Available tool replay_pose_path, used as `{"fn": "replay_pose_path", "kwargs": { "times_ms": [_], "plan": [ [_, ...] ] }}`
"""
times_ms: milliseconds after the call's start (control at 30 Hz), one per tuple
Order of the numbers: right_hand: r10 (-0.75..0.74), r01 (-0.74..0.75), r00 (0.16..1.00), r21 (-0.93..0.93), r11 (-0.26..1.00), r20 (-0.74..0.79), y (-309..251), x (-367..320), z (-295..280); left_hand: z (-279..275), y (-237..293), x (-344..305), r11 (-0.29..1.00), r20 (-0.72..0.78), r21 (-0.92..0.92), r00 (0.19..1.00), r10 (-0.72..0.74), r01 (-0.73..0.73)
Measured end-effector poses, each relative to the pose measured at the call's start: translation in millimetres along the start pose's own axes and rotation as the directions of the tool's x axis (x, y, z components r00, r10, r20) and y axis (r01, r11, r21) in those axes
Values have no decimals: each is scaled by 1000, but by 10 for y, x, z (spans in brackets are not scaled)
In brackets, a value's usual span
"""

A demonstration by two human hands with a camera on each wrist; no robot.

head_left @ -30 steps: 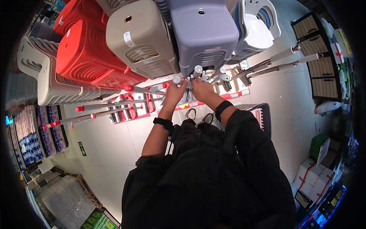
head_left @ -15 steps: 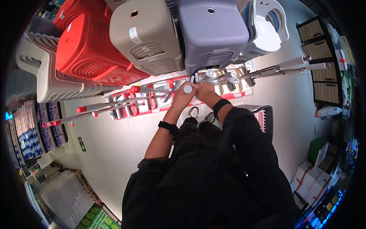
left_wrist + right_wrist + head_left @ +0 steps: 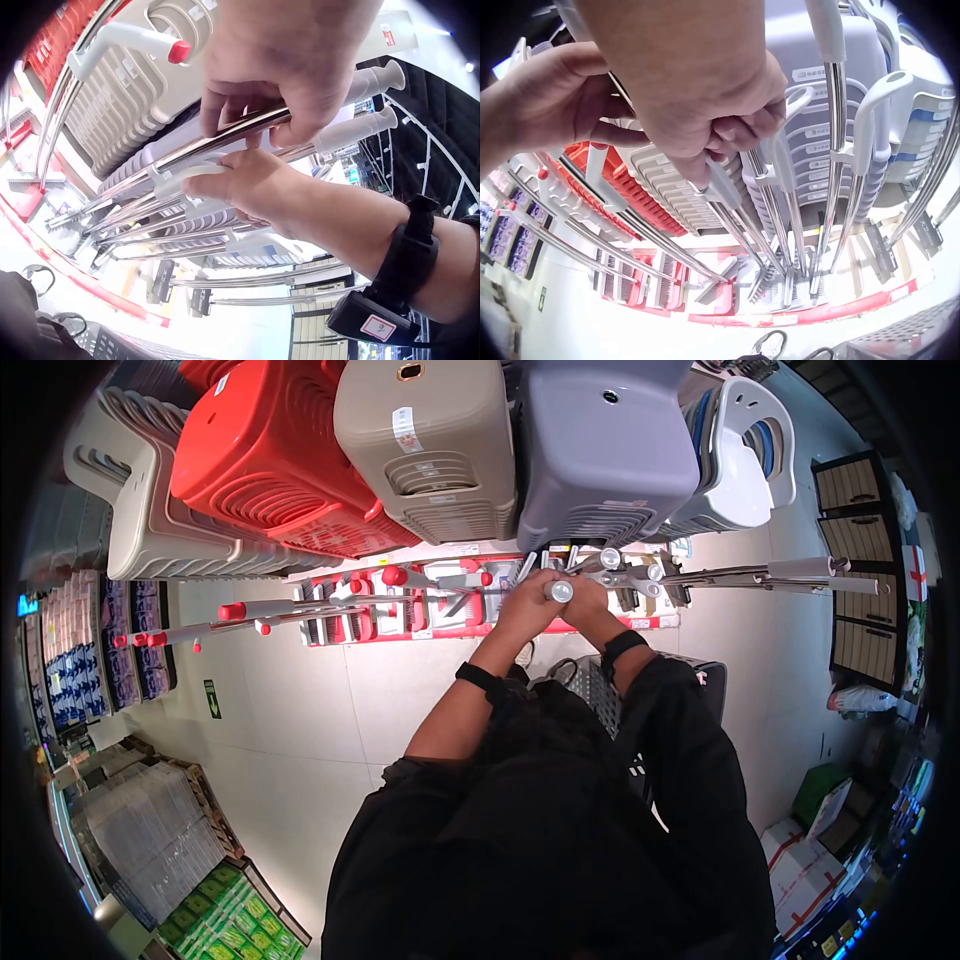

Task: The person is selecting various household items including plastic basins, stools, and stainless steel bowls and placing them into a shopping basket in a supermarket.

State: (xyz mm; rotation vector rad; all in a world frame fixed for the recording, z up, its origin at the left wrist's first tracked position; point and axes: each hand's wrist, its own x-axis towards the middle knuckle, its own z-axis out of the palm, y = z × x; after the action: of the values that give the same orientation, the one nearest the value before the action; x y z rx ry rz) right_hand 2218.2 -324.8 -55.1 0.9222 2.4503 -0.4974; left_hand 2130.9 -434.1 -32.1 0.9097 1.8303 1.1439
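In the head view my left hand (image 3: 527,605) and right hand (image 3: 590,605) are side by side among upright long-handled brooms and dustpans. My left fingers and thumb curl round the shiny steel pole (image 3: 187,156) of a broom, just below its pale grip end (image 3: 558,592). Right beside it, my right hand grips a hooked grey plastic handle (image 3: 724,187) fixed along the poles. Broom bristles (image 3: 64,219) and dustpans show low down at the far end of the poles. Other grey-handled poles (image 3: 832,105) stand close to the right hand.
Tall stacks of red (image 3: 250,450), beige (image 3: 420,430) and lavender (image 3: 610,450) plastic stools stand behind the rack. Red-tipped handles (image 3: 235,610) stick out to the left, more poles (image 3: 800,570) to the right. A grey basket (image 3: 715,690) stands by my legs.
My left hand has moved right with the pole, close against the right hand. The right hand stays on the handles. The head view has shifted, so the stools appear farther right.
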Motion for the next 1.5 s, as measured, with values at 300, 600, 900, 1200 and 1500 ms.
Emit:
{"fn": "replay_pose_path", "kwargs": {
  "times_ms": [300,600,900,1200,1500],
  "plan": [
    [-21,26,998,92,995,-53,-77,-202,-83,-69,-94,129,993,-13,23,993,-118,118],
    [31,122,941,421,899,-338,544,-1192,207,-263,-55,-178,937,-65,261,972,-224,233],
    [373,-147,906,678,720,-199,991,-2246,540,84,184,-498,975,425,150,880,-211,161],
    [737,-427,673,779,458,-64,1055,-3863,1400,1192,558,-655,923,893,80,438,100,-375],
    [878,-638,469,723,264,93,417,-4181,2027,2333,511,-1218,638,977,-208,-184,105,-742]
  ]
}}
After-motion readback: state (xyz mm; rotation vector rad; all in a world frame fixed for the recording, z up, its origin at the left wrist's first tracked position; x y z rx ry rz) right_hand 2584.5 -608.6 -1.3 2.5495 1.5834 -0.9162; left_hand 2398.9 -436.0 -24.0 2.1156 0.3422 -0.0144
